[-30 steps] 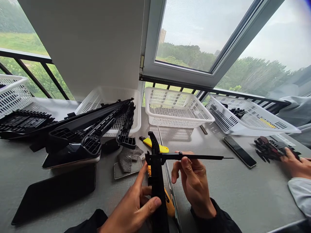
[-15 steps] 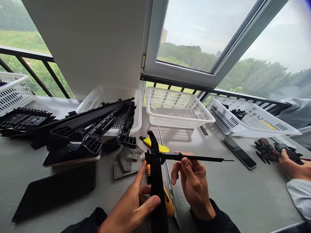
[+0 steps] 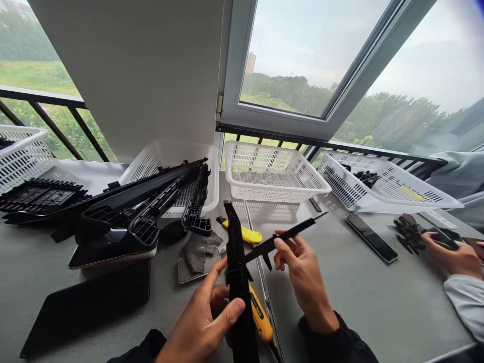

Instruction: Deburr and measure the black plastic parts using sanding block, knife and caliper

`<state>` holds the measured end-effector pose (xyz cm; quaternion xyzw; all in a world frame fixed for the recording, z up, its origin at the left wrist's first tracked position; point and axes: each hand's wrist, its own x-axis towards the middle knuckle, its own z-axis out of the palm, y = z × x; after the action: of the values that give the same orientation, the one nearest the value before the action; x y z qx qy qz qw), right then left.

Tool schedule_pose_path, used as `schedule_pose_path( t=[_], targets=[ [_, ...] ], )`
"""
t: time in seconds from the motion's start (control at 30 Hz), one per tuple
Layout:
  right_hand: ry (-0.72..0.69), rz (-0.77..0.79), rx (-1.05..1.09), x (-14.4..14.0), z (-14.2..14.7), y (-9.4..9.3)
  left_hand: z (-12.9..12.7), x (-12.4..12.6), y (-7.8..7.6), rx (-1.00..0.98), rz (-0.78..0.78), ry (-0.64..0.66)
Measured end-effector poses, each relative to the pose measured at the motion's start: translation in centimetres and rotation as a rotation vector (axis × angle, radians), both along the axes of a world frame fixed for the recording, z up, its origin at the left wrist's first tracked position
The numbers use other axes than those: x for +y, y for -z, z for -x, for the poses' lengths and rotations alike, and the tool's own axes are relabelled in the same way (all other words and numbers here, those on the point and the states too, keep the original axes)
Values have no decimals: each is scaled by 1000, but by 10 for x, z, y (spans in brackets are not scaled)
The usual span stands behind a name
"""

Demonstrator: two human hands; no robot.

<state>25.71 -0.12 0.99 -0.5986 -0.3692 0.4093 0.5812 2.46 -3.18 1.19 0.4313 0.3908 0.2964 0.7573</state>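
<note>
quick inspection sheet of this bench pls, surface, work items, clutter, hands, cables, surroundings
surface: grey table, joined down the middle.
job's things: black upright bar in left hand; thin black strip in right hand, tilted up to the right.
clutter: white baskets, black ribbed parts, yellow knife, dark flat panel.
grippers: both hands closed on their parts; a co-worker's hand handles dark pieces far right.
cables: nothing seen.
surroundings: open window, railing, trees outside.

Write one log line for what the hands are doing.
left hand: grips black bar | right hand: pinches thin strip | table: yellow knife
</note>
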Motion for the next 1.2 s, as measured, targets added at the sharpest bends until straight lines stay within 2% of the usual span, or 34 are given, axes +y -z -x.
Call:
schedule_pose_path(
  t=[0.13,0.27,0.33,0.47,0.6,0.7,0.9,1.03,1.2],
  targets=[
    [-56,48,-266,5,-5,7,0,7,-2,64,-17,-115],
    [91,97,-662,5,-23,11,0,13,-2,107,-17,-223],
    [166,90,-743,4,-30,12,0,15,-3,110,-16,-233],
    [139,16,-742,3,-25,12,0,17,-6,59,-44,-199],
    [21,-72,-800,3,-10,16,0,18,-6,55,-50,-198],
    [-84,-129,-881,5,-11,25,0,18,-5,69,-49,-226],
    [-105,-35,-986,5,-30,36,3,16,-8,118,-32,-230],
    [-150,-32,-988,3,-25,32,3,18,-11,106,-43,-188],
    [-240,-11,-976,0,-17,28,1,21,-12,104,-53,-228]
  ],
)
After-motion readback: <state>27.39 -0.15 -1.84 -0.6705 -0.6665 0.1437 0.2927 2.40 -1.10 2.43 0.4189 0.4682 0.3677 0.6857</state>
